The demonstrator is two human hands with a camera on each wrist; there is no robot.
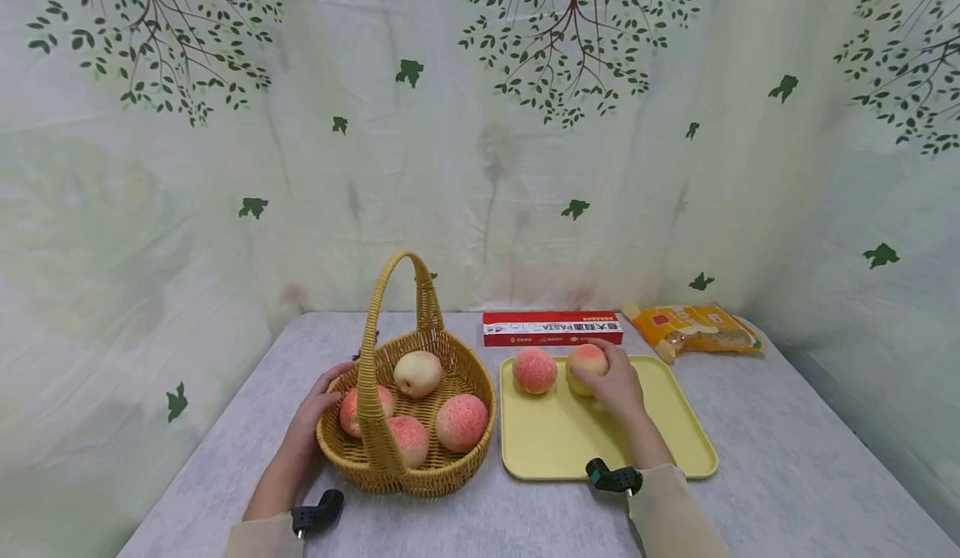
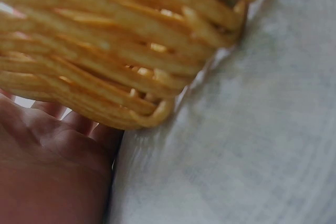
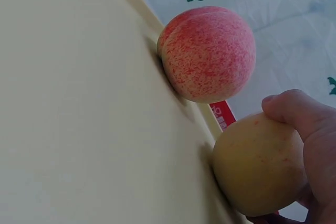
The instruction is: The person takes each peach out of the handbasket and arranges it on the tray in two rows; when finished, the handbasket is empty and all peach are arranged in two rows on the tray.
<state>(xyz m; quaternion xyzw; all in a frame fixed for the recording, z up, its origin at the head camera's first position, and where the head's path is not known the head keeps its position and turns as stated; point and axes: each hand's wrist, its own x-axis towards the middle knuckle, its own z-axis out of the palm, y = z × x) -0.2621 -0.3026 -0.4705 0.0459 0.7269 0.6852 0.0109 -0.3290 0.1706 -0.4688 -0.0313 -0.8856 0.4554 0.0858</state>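
Both forearms, in beige sleeves [image 1: 675, 512] with black wrist devices [image 1: 318, 512], reach forward over the near part of the counter [image 1: 787, 458]. The left hand [image 1: 311, 412] lies toward the counter's left edge, palm turned inward and fingers extended against the outer wall of a wicker basket [image 1: 442, 481]. The right forearm slants forward and leftward over a yellow tray [image 1: 555, 450], right of the basket; its hand [image 1: 621, 383] is clamped on a peach [image 1: 585, 358], thumb on the near left side, other fingers round the far side. That peach is at the tray's far edge; whether its underside touches the tray cannot be told. A pinker peach [image 1: 535, 371] sits just left of it. Four more lie inside the basket, whose upright handle [image 1: 371, 375] arches over them and partly hides the leftmost one. Near the counter's far edge, a red pasta box [image 1: 552, 328] lies lengthwise just behind the tray, and an orange packet [image 1: 697, 331] lies near the far right corner. A leaf-printed curtain [image 1: 480, 208] hangs beyond.
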